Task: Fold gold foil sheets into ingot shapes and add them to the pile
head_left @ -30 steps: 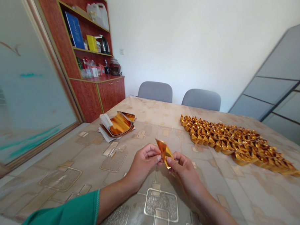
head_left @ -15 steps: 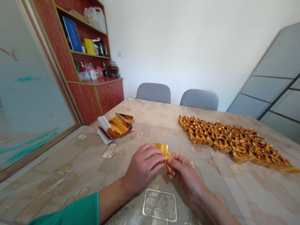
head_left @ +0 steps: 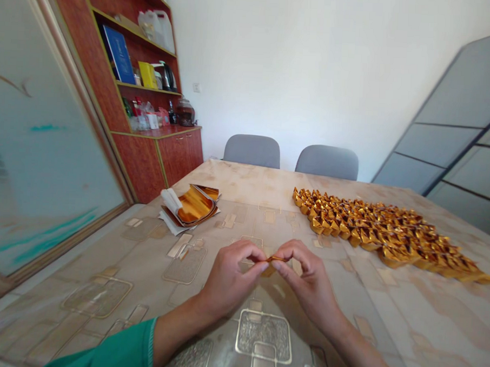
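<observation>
A small piece of folded gold foil paper [head_left: 270, 268] is held over the near middle of the table. My left hand [head_left: 233, 272] pinches its left end between thumb and fingertips. At its right end, my right hand [head_left: 306, 275] grips it the same way. Most of the paper is hidden by the fingertips; a narrow folded edge and a flap below it show. To the right lie rows of folded gold paper ingots [head_left: 373, 227], packed close together. A stack of loose gold foil sheets [head_left: 197, 206], curled and with white backs, lies at the far left.
A patterned cover lies over the table [head_left: 245, 178]. Two grey chairs [head_left: 251, 150] stand behind its far edge. A reddish wooden cabinet [head_left: 157, 158] with bottles and boxes on its shelves is at the left, and grey panels [head_left: 446, 122] stand at the right.
The gold paper has been turned and folded narrower, so its upright flap no longer shows. My hands have moved slightly apart and now pinch opposite ends.
</observation>
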Available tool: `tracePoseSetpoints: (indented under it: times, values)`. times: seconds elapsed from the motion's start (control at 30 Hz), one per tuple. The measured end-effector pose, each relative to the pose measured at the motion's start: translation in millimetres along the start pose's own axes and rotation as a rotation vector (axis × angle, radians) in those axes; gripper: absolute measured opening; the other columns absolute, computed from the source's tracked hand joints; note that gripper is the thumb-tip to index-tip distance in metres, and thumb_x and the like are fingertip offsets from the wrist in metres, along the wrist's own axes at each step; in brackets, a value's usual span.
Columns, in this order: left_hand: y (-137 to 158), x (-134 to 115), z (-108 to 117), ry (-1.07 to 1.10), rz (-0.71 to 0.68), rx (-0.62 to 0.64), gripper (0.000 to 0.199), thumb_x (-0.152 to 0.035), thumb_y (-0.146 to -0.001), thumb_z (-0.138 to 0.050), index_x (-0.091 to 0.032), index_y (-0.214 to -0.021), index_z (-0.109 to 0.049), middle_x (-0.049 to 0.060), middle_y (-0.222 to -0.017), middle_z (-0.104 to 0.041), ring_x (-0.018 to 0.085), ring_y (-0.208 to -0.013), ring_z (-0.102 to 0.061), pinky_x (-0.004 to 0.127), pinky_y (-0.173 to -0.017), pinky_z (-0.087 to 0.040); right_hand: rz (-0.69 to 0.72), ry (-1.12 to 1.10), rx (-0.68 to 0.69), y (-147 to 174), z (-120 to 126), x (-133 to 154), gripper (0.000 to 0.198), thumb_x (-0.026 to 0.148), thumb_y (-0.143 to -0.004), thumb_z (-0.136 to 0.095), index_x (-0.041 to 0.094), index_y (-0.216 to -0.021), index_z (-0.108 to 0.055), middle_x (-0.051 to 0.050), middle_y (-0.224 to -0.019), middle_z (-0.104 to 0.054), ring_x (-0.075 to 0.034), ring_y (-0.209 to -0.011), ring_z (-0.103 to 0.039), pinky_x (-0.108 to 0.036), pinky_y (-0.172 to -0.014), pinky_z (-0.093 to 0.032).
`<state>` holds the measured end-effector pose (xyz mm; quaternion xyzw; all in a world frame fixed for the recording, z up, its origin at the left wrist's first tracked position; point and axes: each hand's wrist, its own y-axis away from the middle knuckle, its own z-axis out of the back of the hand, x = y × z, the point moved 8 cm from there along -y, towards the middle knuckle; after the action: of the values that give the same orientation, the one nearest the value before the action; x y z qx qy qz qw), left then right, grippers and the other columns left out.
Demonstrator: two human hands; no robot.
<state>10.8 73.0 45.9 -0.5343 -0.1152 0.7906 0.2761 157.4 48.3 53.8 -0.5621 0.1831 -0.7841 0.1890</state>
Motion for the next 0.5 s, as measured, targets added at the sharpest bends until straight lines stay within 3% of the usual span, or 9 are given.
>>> tracePoseSetpoints:
  times: [0.33, 0.4, 0.5]
  values:
    - [10, 26, -29, 0.588, 0.477, 0.131, 0.02, -0.028, -0.067, -0.074, -0.016, -0.064, -0.058, -0.002, -0.06, -0.058, 0.011, -0.056, -0.052, 0.023, -0.056, -0.04, -0.268, -0.218, 0.108, 2, -14, -17, 0.032, 0.046, -0.09, -0.061, 0.021, -0.071, -0.061, 0.002, -0.066, -0.055, -0.015, -0.064, -0.049, -0.027, -0.061, -0.038]
    - [14, 32, -33, 0.728, 0.592, 0.14, 0.022, -0.029, -0.066, -0.076, -0.016, -0.066, -0.058, -0.001, -0.062, -0.061, 0.011, -0.056, -0.055, 0.023, -0.057, -0.042, -0.291, -0.235, 0.086, 2, -10, -22, 0.029, 0.048, -0.092, -0.057, 0.023, -0.08, -0.066, 0.001, -0.067, -0.057, -0.017, -0.066, -0.051, -0.029, -0.063, -0.04]
    - [18, 42, -32, 0.906, 0.75, 0.087, 0.022, -0.026, -0.067, -0.077, -0.016, -0.073, -0.059, 0.001, -0.071, -0.068, 0.012, -0.061, -0.061, 0.024, -0.062, -0.047, -0.272, -0.223, 0.058, 0, -1, -28, 0.022, 0.041, -0.094, -0.054, 0.029, -0.109, -0.065, -0.001, -0.08, -0.063, -0.02, -0.077, -0.057, -0.032, -0.072, -0.044]
